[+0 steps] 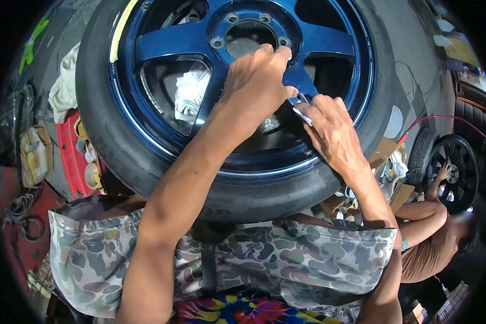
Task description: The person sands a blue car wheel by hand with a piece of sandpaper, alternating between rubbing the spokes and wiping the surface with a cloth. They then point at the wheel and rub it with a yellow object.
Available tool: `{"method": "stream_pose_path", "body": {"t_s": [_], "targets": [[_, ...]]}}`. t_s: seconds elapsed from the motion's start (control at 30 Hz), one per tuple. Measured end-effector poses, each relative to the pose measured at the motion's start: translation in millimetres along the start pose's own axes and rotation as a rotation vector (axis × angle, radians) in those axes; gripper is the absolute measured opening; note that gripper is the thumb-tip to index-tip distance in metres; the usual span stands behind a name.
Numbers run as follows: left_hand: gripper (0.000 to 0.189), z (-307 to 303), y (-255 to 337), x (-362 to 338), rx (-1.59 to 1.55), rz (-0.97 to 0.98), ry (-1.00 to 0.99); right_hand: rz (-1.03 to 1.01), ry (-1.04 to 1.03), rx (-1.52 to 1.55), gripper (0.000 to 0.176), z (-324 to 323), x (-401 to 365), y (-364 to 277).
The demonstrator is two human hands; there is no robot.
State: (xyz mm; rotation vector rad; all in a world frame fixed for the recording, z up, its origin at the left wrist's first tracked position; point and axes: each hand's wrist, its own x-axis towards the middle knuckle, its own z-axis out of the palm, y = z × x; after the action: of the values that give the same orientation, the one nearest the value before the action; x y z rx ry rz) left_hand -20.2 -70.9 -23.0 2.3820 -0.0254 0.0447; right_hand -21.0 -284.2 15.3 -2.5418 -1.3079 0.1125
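Currently, I see glossy blue metal wheel (170, 44) inside black rubber tyre (107, 124). Lower-right spoke (304, 80) slants outward: left hand (258, 78) nearer hub (220, 28), fingers bent, hold unclear to me; right hand (333, 125) nearer rim (254, 163), pinching thin whitish strip (302, 115).

Camouflage shorts (270, 254) are worn with a tie-dyed shirt (245, 312).

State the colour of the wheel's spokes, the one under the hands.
The spokes are glossy deep blue; best seen in the head view.
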Motion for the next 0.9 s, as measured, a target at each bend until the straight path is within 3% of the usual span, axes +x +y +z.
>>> {"method": "stream_pose_path", "body": {"t_s": [0.1, 0.3, 0.37, 0.73, 0.9], "targets": [[0.061, -2.5, -3.6, 0.3, -0.038, -0.027, -0.015, 0.077, -0.089, 0.012, 0.039, -9.3, -3.5, -5.4], [0.06, 1.9, -2.9, 0.4, -0.005, 0.043, 0.059, 0.038, -0.022, 0.0, 0.038, -3.8, -2.6, -4.7], [0.06, -1.7, -2.7, 1.6, -0.036, -0.014, -0.029, 0.038, -0.03, 0.011, 0.039, -1.7, -1.6, -4.8], [0.062, 1.8, -4.6, 0.5, -0.031, 0.023, 0.012, 0.079, 0.04, -0.009, 0.042, 3.9, -6.9, 9.7], [0.061, 3.1, -6.2, -1.0, -0.035, 0.047, 0.057, 0.075, -0.014, 0.052, 0.04, 3.9, -9.0, 3.9]]}}
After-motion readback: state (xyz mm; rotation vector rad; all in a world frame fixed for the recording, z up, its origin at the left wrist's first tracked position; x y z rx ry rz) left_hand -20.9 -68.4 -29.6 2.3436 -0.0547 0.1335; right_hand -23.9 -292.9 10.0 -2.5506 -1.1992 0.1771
